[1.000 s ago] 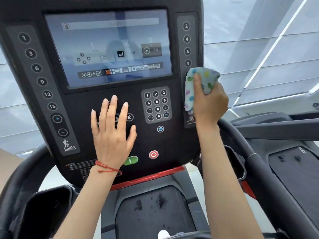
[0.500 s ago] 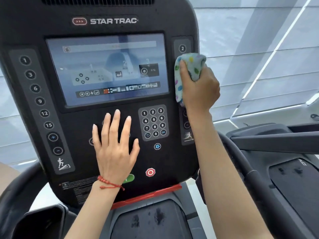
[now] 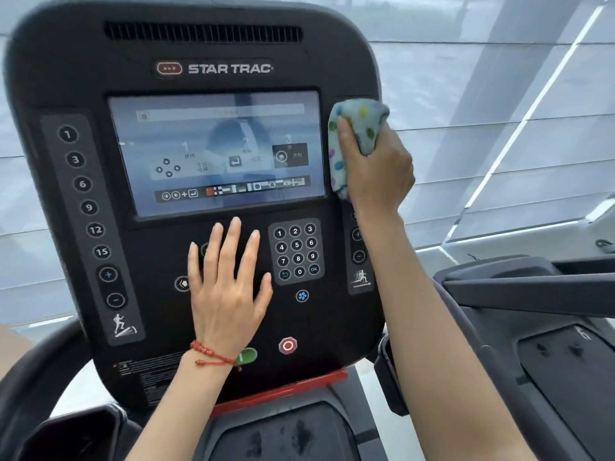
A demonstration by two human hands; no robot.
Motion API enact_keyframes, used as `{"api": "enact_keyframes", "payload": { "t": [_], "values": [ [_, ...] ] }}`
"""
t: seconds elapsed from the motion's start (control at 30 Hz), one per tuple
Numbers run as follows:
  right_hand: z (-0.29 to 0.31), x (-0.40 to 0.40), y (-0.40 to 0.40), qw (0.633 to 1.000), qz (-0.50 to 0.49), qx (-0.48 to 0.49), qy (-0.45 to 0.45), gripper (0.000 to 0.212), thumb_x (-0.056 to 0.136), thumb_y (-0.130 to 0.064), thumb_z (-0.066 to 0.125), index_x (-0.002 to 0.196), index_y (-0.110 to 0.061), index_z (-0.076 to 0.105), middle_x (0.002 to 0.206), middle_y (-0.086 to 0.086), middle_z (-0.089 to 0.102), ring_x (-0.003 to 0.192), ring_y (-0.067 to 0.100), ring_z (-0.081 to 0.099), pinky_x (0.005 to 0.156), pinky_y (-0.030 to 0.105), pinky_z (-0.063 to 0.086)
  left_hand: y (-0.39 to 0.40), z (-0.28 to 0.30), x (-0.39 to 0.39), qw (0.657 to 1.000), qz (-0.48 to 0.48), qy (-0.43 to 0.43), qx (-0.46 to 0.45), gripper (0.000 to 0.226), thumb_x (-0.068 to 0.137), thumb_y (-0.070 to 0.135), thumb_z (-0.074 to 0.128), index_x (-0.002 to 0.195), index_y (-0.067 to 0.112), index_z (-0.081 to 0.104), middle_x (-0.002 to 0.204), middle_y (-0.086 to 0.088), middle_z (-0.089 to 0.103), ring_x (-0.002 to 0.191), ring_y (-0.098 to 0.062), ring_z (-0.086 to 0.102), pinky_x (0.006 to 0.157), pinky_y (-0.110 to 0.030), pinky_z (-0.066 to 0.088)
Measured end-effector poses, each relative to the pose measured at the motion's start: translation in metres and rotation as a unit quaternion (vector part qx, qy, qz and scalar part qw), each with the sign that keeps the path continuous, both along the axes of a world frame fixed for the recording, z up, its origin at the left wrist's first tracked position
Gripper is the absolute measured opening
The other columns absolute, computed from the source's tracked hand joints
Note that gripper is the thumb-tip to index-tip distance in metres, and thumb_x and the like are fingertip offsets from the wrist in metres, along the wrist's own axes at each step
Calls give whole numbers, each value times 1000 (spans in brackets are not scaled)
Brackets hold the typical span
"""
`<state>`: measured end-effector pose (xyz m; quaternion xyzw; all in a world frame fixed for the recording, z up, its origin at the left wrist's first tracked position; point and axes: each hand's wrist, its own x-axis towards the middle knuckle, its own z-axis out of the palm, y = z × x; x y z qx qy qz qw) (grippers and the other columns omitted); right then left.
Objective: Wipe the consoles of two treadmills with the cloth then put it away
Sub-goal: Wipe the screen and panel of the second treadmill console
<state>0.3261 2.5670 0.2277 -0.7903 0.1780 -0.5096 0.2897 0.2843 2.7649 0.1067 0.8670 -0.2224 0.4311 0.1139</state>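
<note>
The right hand (image 3: 376, 168) is gripping the bunched cloth (image 3: 357, 134) against the console (image 3: 206, 54) beside the screen's (image 3: 216, 151) right edge, leaving unwiped panel lying leftward, while the left hand (image 3: 229, 291) is resting spread flat, empty, below the screen

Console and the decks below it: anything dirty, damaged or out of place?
The console looks intact. Dark smudges mark the deck below it and the neighbouring treadmill's deck at right. Otherwise nothing stands out: the cloth is bunched in the right hand.
</note>
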Motion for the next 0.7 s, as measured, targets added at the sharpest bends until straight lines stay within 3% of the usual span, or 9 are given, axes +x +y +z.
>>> {"api": "enact_keyframes", "payload": {
  "t": [0.17, 0.37, 0.53, 0.7],
  "values": [
    [-65, -42, 11, 1000, -24, 0, 16, 56, 74, -61, 52, 67, -5, 57, 62, 10, 61, 58, 27, 58, 53, 23, 34, 0, 0, 0, 1000, 0, -1, 1, 48, 89, 26, 52, 132, 5, 51, 142, -19, 41, 134, -34, 32, 109, -55, 23],
    [-102, -73, 17, 999, -27, 16, 34, 55, 74, -57, 53, 63, -3, 55, 58, 11, 59, 52, 28, 57, 51, 21, 34, 3, -2, -5, 1000, 3, 11, 13, 48, 89, 26, 51, 133, 6, 50, 143, -19, 40, 135, -33, 31, 109, -54, 24],
    [-108, -88, 18, 991, 4, 92, 98, 52, 75, -55, 63, 75, -4, 60, 72, 11, 65, 69, 29, 60, 60, 26, 36, 8, -11, -19, 999, 7, 34, 27, 50, 87, 25, 53, 133, 5, 51, 143, -19, 40, 134, -34, 33, 109, -54, 25],
    [-114, -109, 16, 968, 66, 203, 133, 35, 79, -48, 64, 84, -14, 64, 77, -3, 63, 75, 13, 56, 70, 26, 40, 12, -20, -37, 999, 10, 47, 21, 50, 87, 26, 52, 132, 5, 51, 141, -19, 42, 132, -34, 35, 108, -53, 26]
  ]
}}
